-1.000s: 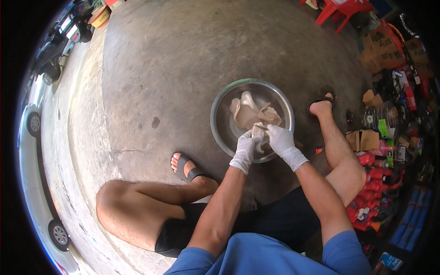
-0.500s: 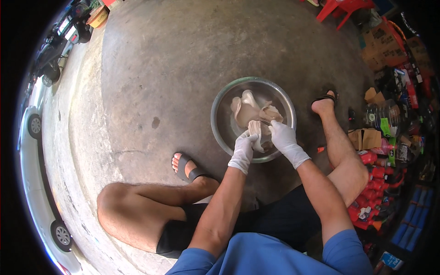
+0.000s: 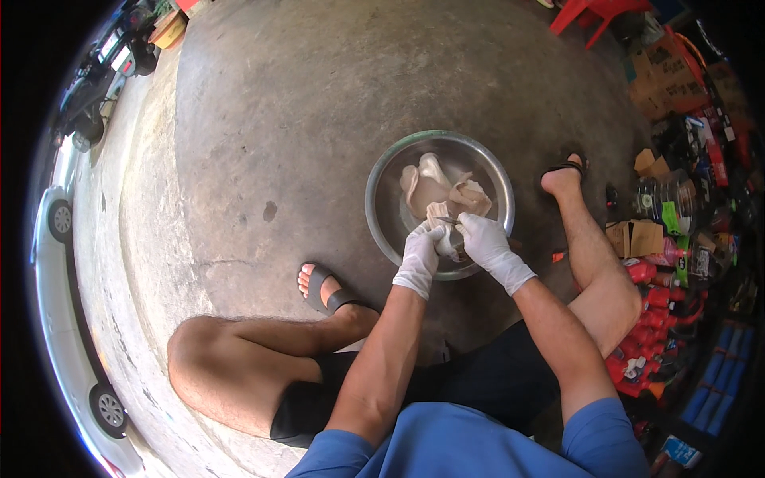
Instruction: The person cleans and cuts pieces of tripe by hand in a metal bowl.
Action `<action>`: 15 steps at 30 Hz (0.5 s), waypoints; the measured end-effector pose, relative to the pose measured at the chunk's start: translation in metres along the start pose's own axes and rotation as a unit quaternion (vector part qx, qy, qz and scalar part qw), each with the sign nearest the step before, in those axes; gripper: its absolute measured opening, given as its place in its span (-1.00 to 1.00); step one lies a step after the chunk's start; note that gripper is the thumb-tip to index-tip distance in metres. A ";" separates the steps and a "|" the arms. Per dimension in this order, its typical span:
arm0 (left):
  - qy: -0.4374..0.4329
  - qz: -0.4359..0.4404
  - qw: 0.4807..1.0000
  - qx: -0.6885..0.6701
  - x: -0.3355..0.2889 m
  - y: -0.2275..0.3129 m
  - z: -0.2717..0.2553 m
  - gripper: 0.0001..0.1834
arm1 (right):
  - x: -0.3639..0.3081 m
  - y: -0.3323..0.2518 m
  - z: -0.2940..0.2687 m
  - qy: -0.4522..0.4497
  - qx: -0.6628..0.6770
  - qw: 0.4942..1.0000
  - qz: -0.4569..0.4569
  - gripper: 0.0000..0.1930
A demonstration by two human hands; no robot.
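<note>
A round metal basin [image 3: 434, 137] stands on the floor between my feet. My gloved left hand [image 3: 419, 253] pinches a pale, ridged, fleshy-looking piece [image 3: 437, 213] over its near side; part of the piece hangs down between my hands. In my gloved right hand [image 3: 487, 241] is a small, thin, pointed metal blade [image 3: 449, 220], its tip lying across the ridged piece. The handle is hidden in my fingers. Beyond my hands, larger cream and beige folded pieces [image 3: 431, 166] lie in the basin. I cannot tell what the pale pieces are.
Bare concrete floor [image 3: 319, 119] surrounds the basin. To the right are red bottles [image 3: 657, 299], cardboard [image 3: 644, 239] and a clear plastic container [image 3: 680, 191]. A red plastic chair [image 3: 594, 16] stands at the far right. A silver car [image 3: 68, 319] is parked on the left.
My right hand has shifted slightly left, bringing the blade from beyond the ridged piece to across it. My left hand and the piece have moved slightly left.
</note>
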State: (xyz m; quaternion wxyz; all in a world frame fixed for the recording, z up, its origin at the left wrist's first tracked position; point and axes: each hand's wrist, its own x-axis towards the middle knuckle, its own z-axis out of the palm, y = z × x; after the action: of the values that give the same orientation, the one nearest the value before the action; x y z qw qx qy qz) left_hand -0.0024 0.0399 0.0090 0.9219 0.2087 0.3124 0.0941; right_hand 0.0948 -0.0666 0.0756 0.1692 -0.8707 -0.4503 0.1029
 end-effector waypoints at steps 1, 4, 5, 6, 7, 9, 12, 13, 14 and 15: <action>0.006 0.001 1.000 -0.008 0.000 0.000 -0.001 -0.72 | 0.001 -0.001 0.000 0.003 0.001 1.000 0.010 -0.89; 0.001 -0.020 1.000 0.003 0.004 0.000 -0.012 -0.67 | 0.000 -0.005 -0.003 -0.001 0.011 1.000 0.003 -0.89; 0.002 -0.019 1.000 0.004 0.005 -0.001 -0.017 -0.67 | -0.001 -0.007 -0.004 -0.009 0.019 1.000 -0.013 -0.88; 0.000 -0.027 1.000 0.001 0.005 -0.001 -0.016 -0.66 | -0.002 -0.006 -0.004 -0.009 0.019 1.000 -0.011 -0.88; -0.002 -0.035 0.999 -0.001 0.004 -0.001 -0.015 -0.66 | -0.003 -0.006 -0.003 -0.007 0.021 0.999 -0.031 -0.88; -0.003 -0.039 0.999 -0.006 0.003 -0.002 -0.012 -0.65 | -0.003 -0.001 -0.002 -0.004 0.022 0.999 -0.050 -0.87; -0.003 -0.035 0.999 -0.017 0.001 -0.001 -0.006 -0.64 | 0.001 0.011 -0.003 0.038 -0.007 0.999 -0.008 -0.86; -0.001 -0.028 0.999 -0.025 0.000 0.000 -0.005 -0.64 | 0.000 0.011 -0.004 0.041 0.002 0.999 -0.003 -0.86; -0.001 -0.028 0.999 -0.025 0.000 0.002 -0.005 -0.64 | -0.001 0.011 -0.004 0.044 0.010 0.999 0.002 -0.85; 0.013 -0.035 0.998 -0.049 -0.001 0.003 -0.005 -0.63 | -0.003 0.006 -0.005 0.040 0.027 0.999 -0.012 -0.84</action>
State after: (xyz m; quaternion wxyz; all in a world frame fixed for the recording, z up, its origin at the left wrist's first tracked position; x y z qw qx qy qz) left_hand -0.0060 0.0440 0.0070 0.9299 0.1505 0.3262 0.0793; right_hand 0.0993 -0.0731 0.0782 0.2116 -0.8636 -0.4508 0.0785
